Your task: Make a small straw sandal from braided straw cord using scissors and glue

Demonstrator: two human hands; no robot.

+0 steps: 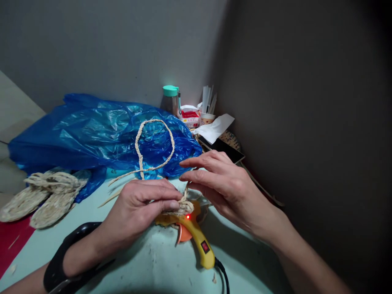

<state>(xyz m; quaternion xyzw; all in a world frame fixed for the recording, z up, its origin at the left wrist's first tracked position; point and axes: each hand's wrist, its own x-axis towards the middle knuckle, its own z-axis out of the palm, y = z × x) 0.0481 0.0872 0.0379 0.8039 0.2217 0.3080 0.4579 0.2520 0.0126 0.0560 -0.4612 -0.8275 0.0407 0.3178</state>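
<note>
In the head view, my left hand (141,208) is closed around a small coiled piece of straw braid (183,207), thumb pressing on its near side. My right hand (226,188) meets it from the right, pinching the strand that rises from the coil between lower fingers, with the upper fingers stretched out. Part of that pinch is hidden. Directly beneath the coil lies a yellow glue gun (200,243) with an orange trigger (184,233), a lit red light and a black cord. A long loop of braided straw cord (173,143) extends beyond my left hand.
A crumpled blue plastic bag (101,130) spreads along the wall. Woven straw slippers (52,196) lie at the left. Behind stand a jar with a teal lid (170,100), a tissue pack (190,115) and a cup of white sticks (207,118). Black scissors (58,261) lie by my left wrist.
</note>
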